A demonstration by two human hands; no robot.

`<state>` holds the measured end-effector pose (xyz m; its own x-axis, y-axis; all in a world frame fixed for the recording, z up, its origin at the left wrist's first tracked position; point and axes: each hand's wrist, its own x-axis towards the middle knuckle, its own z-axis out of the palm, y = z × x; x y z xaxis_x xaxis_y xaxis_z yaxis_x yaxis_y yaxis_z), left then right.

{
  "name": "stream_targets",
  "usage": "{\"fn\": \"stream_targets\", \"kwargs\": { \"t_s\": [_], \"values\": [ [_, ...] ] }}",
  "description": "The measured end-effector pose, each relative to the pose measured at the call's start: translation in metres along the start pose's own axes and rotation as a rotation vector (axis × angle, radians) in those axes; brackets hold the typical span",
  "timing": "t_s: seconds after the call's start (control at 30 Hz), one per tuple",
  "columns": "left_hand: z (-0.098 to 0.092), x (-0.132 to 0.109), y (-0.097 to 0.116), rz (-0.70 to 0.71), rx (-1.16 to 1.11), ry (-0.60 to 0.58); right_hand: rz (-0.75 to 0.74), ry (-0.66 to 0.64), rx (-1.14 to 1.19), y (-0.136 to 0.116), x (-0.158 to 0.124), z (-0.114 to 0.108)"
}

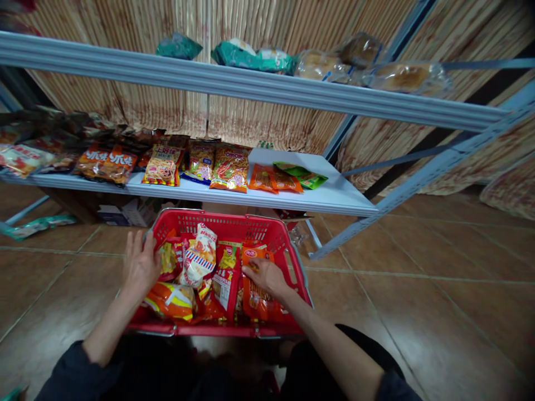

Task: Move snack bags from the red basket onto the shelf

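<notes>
A red plastic shopping basket stands on the floor in front of me, with several snack packets inside. At its left rim, my left hand is open, fingers spread, holding nothing. My right hand reaches into the right side, its fingers closed at the upper part of an orange snack packet. Beside that packet lies a red-and-yellow packet with a white label. A white packet with a striped band leans near the middle. An orange-and-yellow bag lies at the front left.
Behind the basket is a metal shelf with snack bags, flat orange packets and a green packet. The upper shelf beam runs above, with wrapped bread on it. A teal packet lies on the floor left.
</notes>
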<state>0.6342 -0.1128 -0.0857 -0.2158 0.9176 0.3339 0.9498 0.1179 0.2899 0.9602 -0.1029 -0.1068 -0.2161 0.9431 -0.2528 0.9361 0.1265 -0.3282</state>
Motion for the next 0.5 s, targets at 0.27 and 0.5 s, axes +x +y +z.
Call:
{"fn": "stream_targets", "kwargs": {
  "t_s": [0.27, 0.5],
  "values": [
    [-0.008, -0.054, 0.100, 0.112, -0.602, -0.835, -0.066, -0.100, 0.130, 0.013, 0.032, -0.001],
    [0.039, -0.075, 0.170, 0.136, -0.289, -0.931, 0.025, -0.113, -0.092, 0.052, 0.062, -0.010]
  ]
}}
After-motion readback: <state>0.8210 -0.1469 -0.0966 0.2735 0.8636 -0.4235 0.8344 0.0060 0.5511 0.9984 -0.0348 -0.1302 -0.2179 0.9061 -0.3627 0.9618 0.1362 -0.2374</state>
